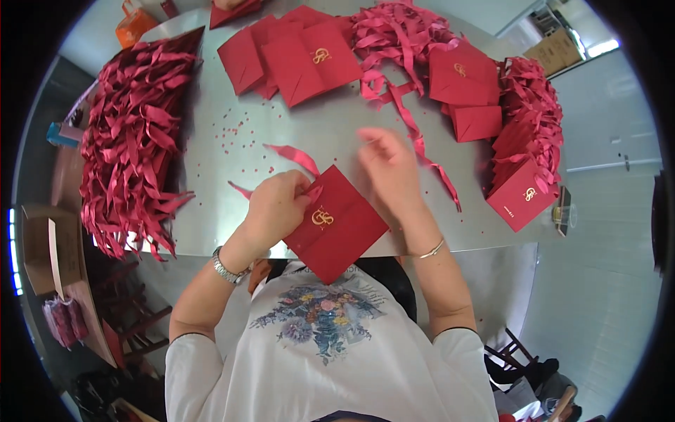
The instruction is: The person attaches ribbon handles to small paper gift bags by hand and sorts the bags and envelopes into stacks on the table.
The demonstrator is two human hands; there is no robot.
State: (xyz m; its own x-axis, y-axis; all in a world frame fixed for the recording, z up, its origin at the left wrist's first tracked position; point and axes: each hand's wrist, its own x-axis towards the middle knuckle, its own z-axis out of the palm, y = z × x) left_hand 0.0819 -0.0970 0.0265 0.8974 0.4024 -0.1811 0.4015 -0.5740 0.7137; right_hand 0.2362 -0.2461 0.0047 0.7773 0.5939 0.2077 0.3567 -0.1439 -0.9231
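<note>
A small red paper gift bag with a gold emblem is tilted cornerwise over the table's near edge. My left hand pinches it near its upper left edge, where ribbon shows at the fingertips. A loose end of red ribbon sticks out beyond that hand, above the tabletop. To the right of the bag, my right hand is raised and touches neither the bag nor the ribbon strands. Motion blurs its fingers, so whether they hold anything is unclear.
Ribboned bags stand packed along the left side, more along the right. Flat red bags and a ribbon heap lie at the back. Red bits dot the metal table. A ribbon strand trails right of centre.
</note>
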